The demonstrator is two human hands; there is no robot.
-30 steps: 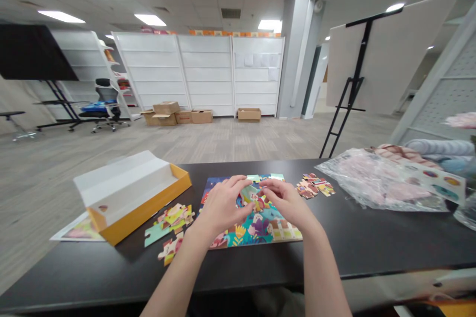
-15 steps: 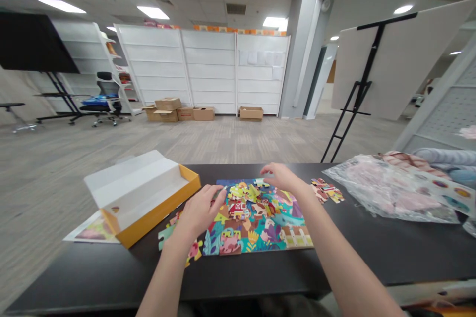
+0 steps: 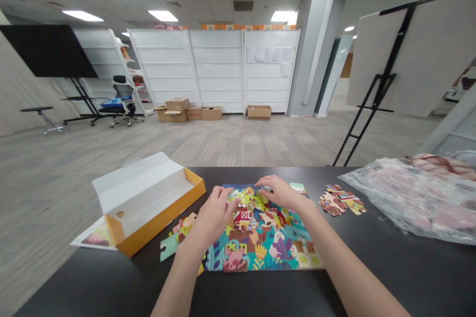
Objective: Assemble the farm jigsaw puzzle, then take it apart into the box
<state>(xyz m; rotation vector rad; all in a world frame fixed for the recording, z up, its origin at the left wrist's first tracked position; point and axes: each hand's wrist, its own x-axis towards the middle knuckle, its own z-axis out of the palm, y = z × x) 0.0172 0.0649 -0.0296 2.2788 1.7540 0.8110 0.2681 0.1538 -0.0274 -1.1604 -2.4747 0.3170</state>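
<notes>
A colourful jigsaw puzzle (image 3: 277, 262) lies flat on the table under my hands. Loose yellow-green puzzle pieces (image 3: 248, 199) are heaped over its upper middle, some of them overlapping. On the left side of this heap is my left hand (image 3: 213, 212), open, thumb and fingers apart. My right hand (image 3: 281, 193) is open on the right side, its fingers bent down over the heap's edge. Whether the fingertips touch the pieces I cannot tell. More loose pieces (image 3: 174, 240) lie left of the puzzle, partly hidden by my left forearm.
An open yellow box (image 3: 159, 225) with a white inside stands at the left, on a printed sheet (image 3: 96, 238). Right of the puzzle lies a small pile of pieces (image 3: 340, 200). A clear plastic bag (image 3: 412, 198) with pink contents covers the table's right part.
My right hand has moved left and down, closer to my left hand, over the yellow-green pieces. The camera view has shifted slightly.
</notes>
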